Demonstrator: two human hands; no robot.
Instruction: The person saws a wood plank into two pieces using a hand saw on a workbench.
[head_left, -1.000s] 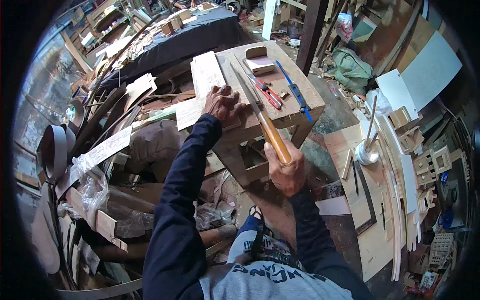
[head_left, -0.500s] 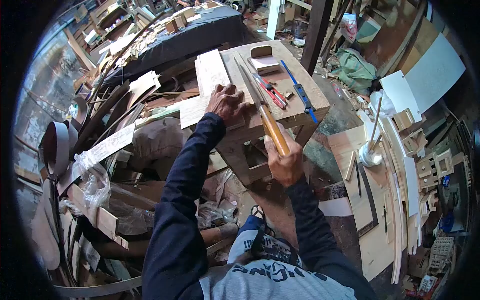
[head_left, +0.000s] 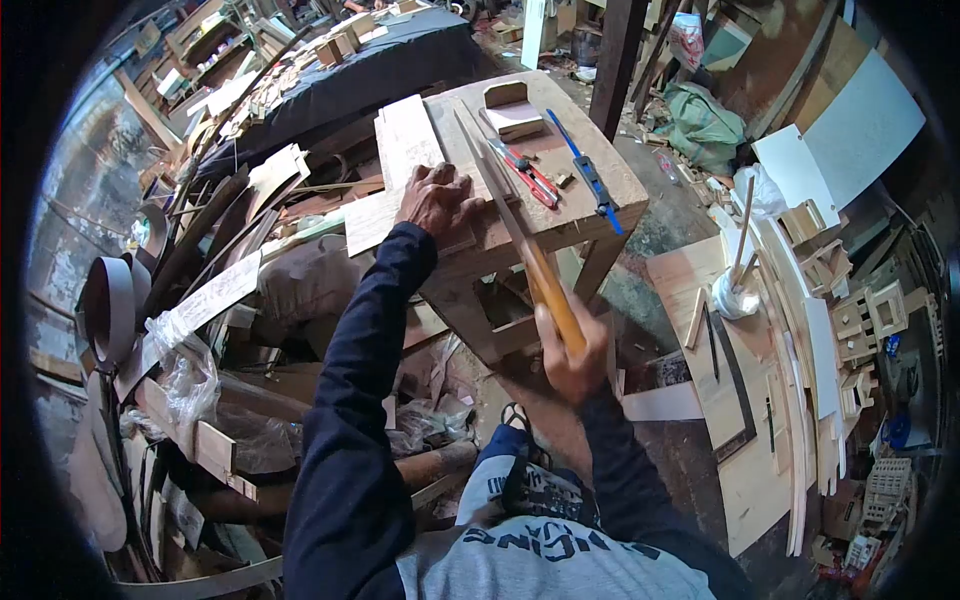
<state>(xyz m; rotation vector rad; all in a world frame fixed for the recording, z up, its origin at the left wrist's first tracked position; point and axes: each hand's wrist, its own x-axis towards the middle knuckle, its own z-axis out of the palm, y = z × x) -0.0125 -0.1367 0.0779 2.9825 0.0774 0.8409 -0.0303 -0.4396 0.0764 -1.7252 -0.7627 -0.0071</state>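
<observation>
My right hand [head_left: 573, 350] is wrapped round the wooden handle of a saw [head_left: 552, 298], whose long thin blade points up and left over the wooden stand [head_left: 620, 180]. Fingers bent, my left hand [head_left: 437, 200] presses on a pale board [head_left: 372, 222] at the stand's left edge. Another pale board [head_left: 408, 138] lies just beyond it. To the right of the blade are red-handled pliers or cutters [head_left: 530, 178], a blue tool with a black clamp part [head_left: 590, 178] and a small wooden piece [head_left: 513, 112].
A dark-covered table [head_left: 400, 62] with wood pieces stands behind. Scrap wood and clear plastic [head_left: 190, 375] fill the left. At right, a plywood sheet [head_left: 735, 400] bears strips and a white-wrapped container [head_left: 735, 297]. A dark post [head_left: 617, 70] rises behind the stand.
My right hand has moved down towards me, drawing the saw back. My left hand stays on the board. The whole view has shifted slightly.
</observation>
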